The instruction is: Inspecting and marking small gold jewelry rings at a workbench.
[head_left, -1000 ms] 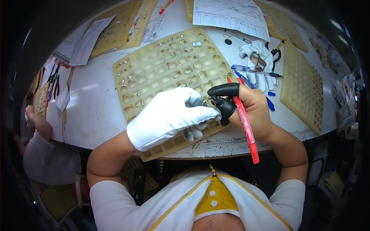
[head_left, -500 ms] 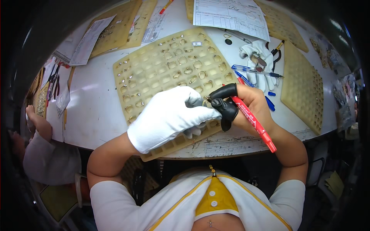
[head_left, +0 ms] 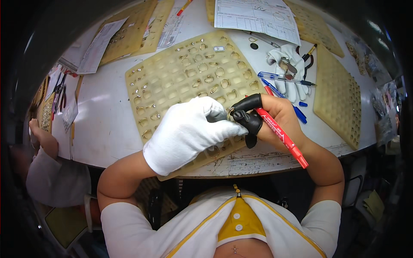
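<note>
My left hand [head_left: 185, 131], in a white glove, is closed, thumb and fingers meeting at a small gold-coloured ring [head_left: 230, 113]. My right hand [head_left: 275, 118] has black rubber covers on its fingertips and pinches the same ring from the other side. A red marker pen [head_left: 282, 137] lies slantwise in the right hand, its capped end toward me. Beneath both hands lies a yellowish tray [head_left: 165, 88] with rows of square pockets, many holding rings with clear stones. A small white tag [head_left: 219, 48] sits near its far edge. My gloved hand hides part of the tray's near side.
To the right lie blue pens [head_left: 286, 78], a spare white glove [head_left: 292, 88], pliers [head_left: 309, 56] and another pocketed tray [head_left: 337, 99]. Printed papers [head_left: 258, 19] rest on trays at the back. At far left is another person's arm [head_left: 45, 137].
The ring has turned slightly between my fingertips. My left hand has shifted a little, and the marker has tilted slightly with my right hand. The tray has barely moved.
</note>
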Demonstrator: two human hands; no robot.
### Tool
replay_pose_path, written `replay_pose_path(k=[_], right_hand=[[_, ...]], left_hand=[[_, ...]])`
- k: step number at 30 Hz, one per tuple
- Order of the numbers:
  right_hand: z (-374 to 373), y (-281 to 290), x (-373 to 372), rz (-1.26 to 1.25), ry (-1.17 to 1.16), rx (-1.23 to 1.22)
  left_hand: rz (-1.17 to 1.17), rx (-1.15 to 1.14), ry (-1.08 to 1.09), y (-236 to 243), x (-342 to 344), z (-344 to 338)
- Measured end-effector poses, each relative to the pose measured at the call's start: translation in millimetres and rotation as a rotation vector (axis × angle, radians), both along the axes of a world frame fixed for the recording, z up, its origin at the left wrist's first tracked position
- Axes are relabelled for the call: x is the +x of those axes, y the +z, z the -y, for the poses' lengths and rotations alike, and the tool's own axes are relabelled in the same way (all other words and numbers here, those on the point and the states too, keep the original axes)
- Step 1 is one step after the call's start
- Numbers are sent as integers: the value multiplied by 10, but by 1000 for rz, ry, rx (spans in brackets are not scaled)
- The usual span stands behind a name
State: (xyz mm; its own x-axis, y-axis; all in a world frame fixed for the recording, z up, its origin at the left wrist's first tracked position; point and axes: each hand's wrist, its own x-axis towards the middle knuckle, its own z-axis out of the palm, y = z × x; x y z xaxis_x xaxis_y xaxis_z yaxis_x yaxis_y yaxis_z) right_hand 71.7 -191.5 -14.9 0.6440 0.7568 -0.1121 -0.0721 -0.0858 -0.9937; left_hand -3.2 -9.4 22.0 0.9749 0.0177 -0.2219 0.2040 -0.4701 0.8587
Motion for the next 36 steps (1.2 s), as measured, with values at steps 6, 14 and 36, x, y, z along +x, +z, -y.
replay_pose_path(k=[6,14,36], right_hand=[[9,-98,-7,286,-65,50],[2,-158,141,1397,-145,188],[-13,-158,172,1264,-212,260]], left_hand=[[119,71,-18,-27,-12,2],[386,131,-48,-186,0,-28],[563,194,-44,-190,-9,-66]])
